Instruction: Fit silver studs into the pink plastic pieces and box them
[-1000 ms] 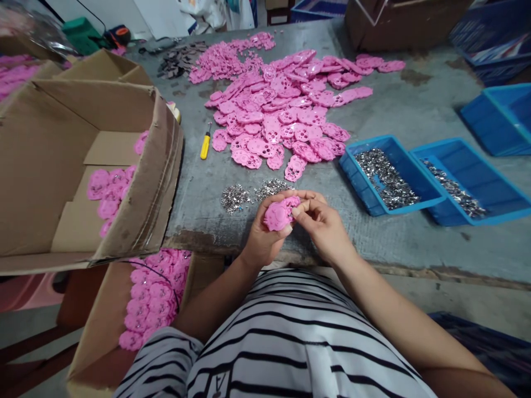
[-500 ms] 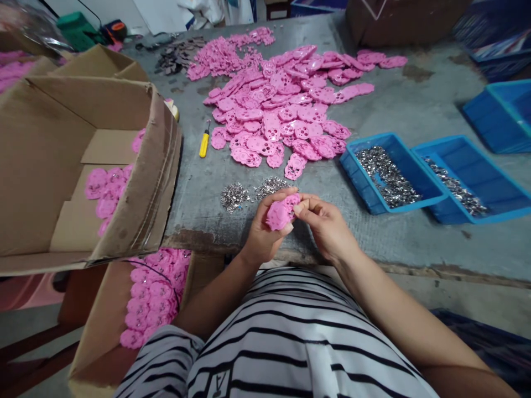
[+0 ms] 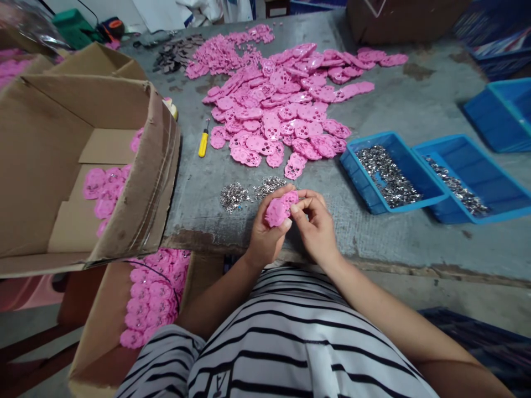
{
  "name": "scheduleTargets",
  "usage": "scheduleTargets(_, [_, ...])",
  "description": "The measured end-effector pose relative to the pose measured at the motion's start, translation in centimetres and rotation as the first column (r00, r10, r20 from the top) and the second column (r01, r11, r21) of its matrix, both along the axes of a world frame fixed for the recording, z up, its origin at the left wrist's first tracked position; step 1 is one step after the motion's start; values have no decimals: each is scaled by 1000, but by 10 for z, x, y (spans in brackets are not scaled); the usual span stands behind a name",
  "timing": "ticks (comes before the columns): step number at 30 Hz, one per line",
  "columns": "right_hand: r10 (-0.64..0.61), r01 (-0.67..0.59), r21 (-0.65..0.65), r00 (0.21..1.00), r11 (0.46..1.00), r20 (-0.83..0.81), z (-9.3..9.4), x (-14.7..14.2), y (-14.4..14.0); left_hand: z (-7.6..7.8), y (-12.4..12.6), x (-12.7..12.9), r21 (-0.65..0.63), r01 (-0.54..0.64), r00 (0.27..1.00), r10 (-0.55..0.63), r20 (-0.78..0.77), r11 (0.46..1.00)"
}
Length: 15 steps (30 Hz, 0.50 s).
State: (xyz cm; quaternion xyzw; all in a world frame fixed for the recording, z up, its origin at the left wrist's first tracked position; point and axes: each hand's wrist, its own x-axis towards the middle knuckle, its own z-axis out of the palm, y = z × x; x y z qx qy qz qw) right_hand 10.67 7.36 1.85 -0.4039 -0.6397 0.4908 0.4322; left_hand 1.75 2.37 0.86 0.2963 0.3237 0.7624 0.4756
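My left hand [image 3: 265, 235] grips a pink plastic piece [image 3: 277, 211] just above the near edge of the grey table [image 3: 398, 116]. My right hand [image 3: 315, 226] has its fingertips pinched against the right side of that piece; whether a small metal part sits between them is hidden. Two small heaps of silver metal parts [image 3: 234, 195] lie on the table just beyond my hands. A wide spread of pink pieces [image 3: 277, 105] covers the table's middle.
A yellow-handled screwdriver [image 3: 203, 142] lies left of the pink pile. Two blue trays of metal parts [image 3: 388, 176] [image 3: 460, 185] stand at right. An open cardboard box [image 3: 136, 182] with pink pieces is at left, another box [image 3: 153, 290] of them below the table edge.
My hands shifted slightly left and closer together; the right fingers curled tighter onto the pink piece. The view drifted a little.
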Motion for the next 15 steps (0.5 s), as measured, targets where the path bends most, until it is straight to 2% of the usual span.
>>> scheduleTargets(3, [-17, 16, 32, 999, 999, 37, -2, -1, -1, 4, 0, 2, -113, 10, 994, 2, 108, 994])
scheduleTargets(6, [-4, 4, -14, 999, 1000, 34, -6, -1, -1, 5, 0, 2, -200, 26, 982, 12, 187, 980])
scheduleTargets(12, [54, -53, -70, 998, 996, 12, -12, 1, -1, 7, 2, -1, -296, 5, 980, 54, 190, 955])
scheduleTargets(15, [76, -75, -59, 997, 995, 22, -5, 0, 1, 7, 2, -2, -328, -15, 980, 80, 183, 944])
